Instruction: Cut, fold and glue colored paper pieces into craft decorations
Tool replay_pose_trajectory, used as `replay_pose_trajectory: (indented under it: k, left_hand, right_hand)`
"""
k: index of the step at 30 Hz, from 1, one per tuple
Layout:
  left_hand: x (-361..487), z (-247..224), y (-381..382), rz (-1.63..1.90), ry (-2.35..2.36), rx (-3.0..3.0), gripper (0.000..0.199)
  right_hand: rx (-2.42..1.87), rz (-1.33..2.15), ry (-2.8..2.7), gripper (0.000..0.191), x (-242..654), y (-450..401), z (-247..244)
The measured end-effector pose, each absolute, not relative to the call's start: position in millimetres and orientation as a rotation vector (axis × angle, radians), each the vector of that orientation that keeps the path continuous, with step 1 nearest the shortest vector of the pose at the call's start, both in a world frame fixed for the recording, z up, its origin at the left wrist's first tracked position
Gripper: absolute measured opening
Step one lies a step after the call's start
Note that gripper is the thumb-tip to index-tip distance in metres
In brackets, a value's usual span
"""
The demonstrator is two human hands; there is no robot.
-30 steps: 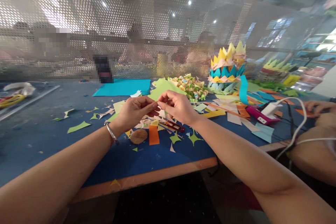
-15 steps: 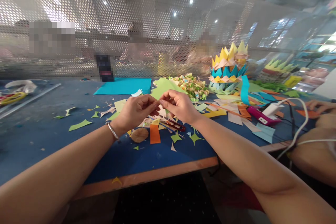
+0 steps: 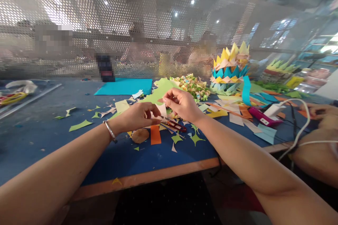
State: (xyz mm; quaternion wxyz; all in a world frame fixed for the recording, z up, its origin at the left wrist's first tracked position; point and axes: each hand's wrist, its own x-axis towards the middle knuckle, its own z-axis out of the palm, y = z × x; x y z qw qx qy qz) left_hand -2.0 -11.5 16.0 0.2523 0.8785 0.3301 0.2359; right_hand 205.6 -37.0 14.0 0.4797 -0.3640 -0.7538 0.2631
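My right hand (image 3: 183, 104) is raised over the paper scraps with thumb and forefinger pinched. A small pinkish piece, seemingly paper, pokes out from its fingertips. Lower and to its left, my left hand (image 3: 141, 116) hangs palm down with curved fingers apart, holding nothing I can see. Just right of the left fingertips lies a dark red slender tool (image 3: 175, 124), partly hidden; its kind is unclear. Beneath the left hand rest a round wooden disc (image 3: 140, 135) and an orange paper strip (image 3: 155, 135). Green star-shaped offcuts (image 3: 195, 137) lie to the right.
Behind my hands are a green sheet (image 3: 158, 91), a blue sheet (image 3: 124, 87) and a heap of small folded papers (image 3: 194, 86). Layered paper crowns (image 3: 230, 68) stand at right, near a magenta power strip (image 3: 264, 116) with cables. Another person's arm (image 3: 320, 116) rests far right.
My hands were together at the fingertips and have parted. The left has lowered towards the dark red tool with its fingers loosened; the right has stayed nearly in place, still pinching.
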Motion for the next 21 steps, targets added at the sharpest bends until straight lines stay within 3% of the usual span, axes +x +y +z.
replay_pose_trajectory:
  k: [5, 21]
  left_hand:
    - [-3.2, 16.1, -11.5, 0.568, 0.842, 2.477, 0.006]
    - [5.0, 8.4, -8.6, 1.121, 0.723, 2.021, 0.019]
  right_hand:
    - [-0.910, 0.548, -1.866, 0.016, 207.1, -36.2, 14.2]
    - [-0.920, 0.348, -1.929, 0.009, 200.2, -40.9, 15.0]
